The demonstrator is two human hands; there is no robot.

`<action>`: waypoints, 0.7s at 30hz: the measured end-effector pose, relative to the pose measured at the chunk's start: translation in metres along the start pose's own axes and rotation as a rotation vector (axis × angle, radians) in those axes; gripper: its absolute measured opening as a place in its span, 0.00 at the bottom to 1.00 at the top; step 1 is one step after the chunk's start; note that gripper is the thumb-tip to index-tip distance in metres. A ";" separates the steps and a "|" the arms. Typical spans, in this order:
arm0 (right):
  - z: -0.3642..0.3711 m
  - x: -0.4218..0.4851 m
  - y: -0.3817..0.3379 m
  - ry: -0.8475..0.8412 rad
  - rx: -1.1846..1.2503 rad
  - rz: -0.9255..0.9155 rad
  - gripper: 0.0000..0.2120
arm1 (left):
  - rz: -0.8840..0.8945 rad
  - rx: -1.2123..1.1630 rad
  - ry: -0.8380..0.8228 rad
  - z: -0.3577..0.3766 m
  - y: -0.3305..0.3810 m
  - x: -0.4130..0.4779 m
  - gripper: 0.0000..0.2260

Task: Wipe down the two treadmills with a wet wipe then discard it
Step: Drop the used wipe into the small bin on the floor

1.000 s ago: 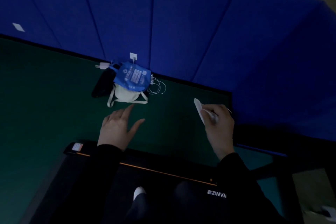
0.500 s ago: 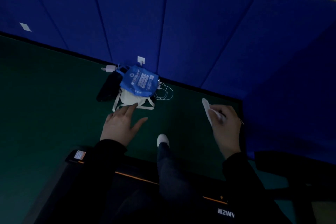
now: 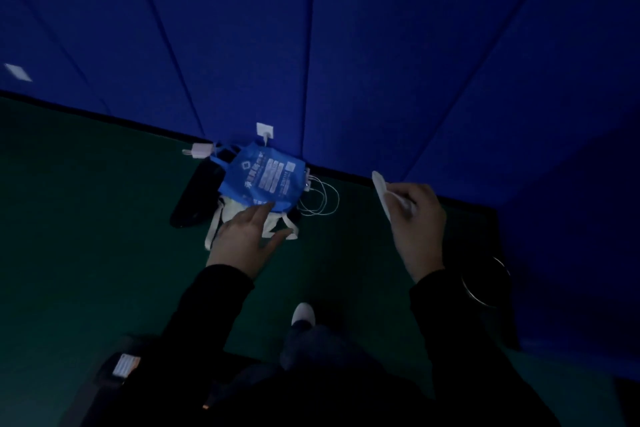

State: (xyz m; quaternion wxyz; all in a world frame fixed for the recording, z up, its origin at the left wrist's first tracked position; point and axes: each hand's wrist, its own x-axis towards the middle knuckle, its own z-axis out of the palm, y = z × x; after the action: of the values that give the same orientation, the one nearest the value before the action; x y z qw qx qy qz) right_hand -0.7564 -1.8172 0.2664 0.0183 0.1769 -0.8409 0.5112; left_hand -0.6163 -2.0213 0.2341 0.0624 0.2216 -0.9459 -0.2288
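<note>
My right hand (image 3: 417, 224) pinches a white wet wipe (image 3: 381, 194), which sticks up from its fingers at the right of the view. My left hand (image 3: 244, 241) is stretched forward with fingers apart and holds nothing; its fingertips overlap the lower edge of a blue bag (image 3: 265, 178) on the floor. The front corner of a black treadmill (image 3: 114, 374) with a white label shows at the bottom left. The rest of the treadmill is hidden under my dark sleeves and legs.
The blue bag lies on a white bag (image 3: 235, 215) beside a black pouch (image 3: 195, 198), below a wall socket (image 3: 265, 131) with white cables (image 3: 322, 199). A dark round bin (image 3: 483, 282) stands at the right by the blue padded wall (image 3: 311, 28). My white shoe (image 3: 303, 314) steps on the green floor (image 3: 76, 218).
I have stepped off the treadmill onto the green floor toward the wall. The treadmill has dropped to the bottom edge, the bags are nearer, and a bin has come into view.
</note>
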 end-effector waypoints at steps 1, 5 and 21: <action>-0.004 0.012 0.004 0.027 0.005 0.002 0.04 | 0.036 0.006 -0.015 0.003 0.009 0.016 0.32; -0.020 0.053 0.023 0.096 0.015 0.042 0.07 | 0.132 0.000 -0.047 0.002 0.041 0.086 0.30; -0.101 0.057 0.090 0.612 -0.187 0.411 0.04 | 0.561 -0.067 -0.366 0.077 0.152 0.245 0.33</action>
State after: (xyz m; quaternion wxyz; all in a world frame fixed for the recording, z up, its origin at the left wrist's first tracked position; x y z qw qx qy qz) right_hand -0.8534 -1.7083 0.2498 0.1818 -0.1588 -0.8575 0.4543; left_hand -0.9119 -1.9789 0.2394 -0.0406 -0.0940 -0.9575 -0.2696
